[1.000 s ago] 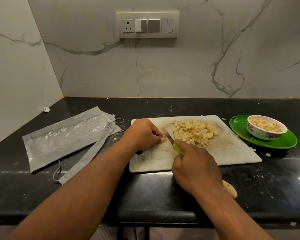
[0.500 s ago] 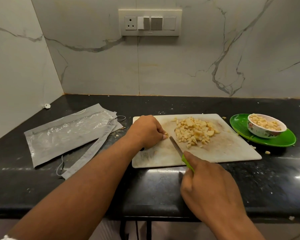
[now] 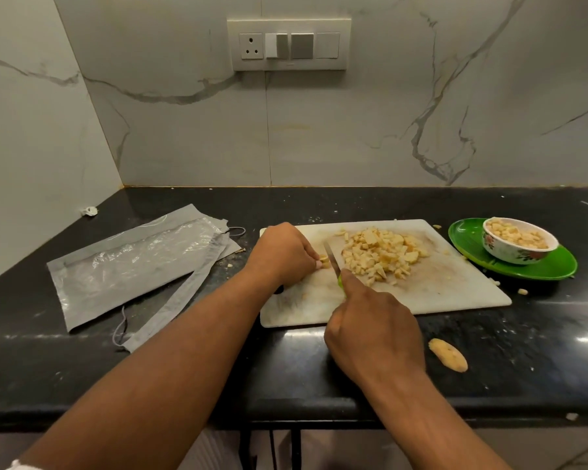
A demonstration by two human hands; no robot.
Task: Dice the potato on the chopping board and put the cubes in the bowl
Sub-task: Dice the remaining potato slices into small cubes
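White plastic formed the chopping board (image 3: 455,293), which lay at centre frame on the black countertop (image 3: 540,351). My left hand (image 3: 282,254), fingers curled, pinched a small potato piece (image 3: 324,261) against the board's left portion. My right hand (image 3: 375,334) gripped the green handle of the knife (image 3: 333,262), index finger extended along its top; the blade stood just right of the pinched piece, tip pointing toward the upper part of the frame. A pile of potato cubes (image 3: 382,254) rested on the board immediately right of the blade. At right of frame, the bowl (image 3: 520,245), already containing cubes, sat on a green plate (image 3: 540,269) beside the board. A potato slice (image 3: 448,355) lay on the countertop at lower right, apart from the board. Grey packaging (image 3: 126,266) lay at left of frame.
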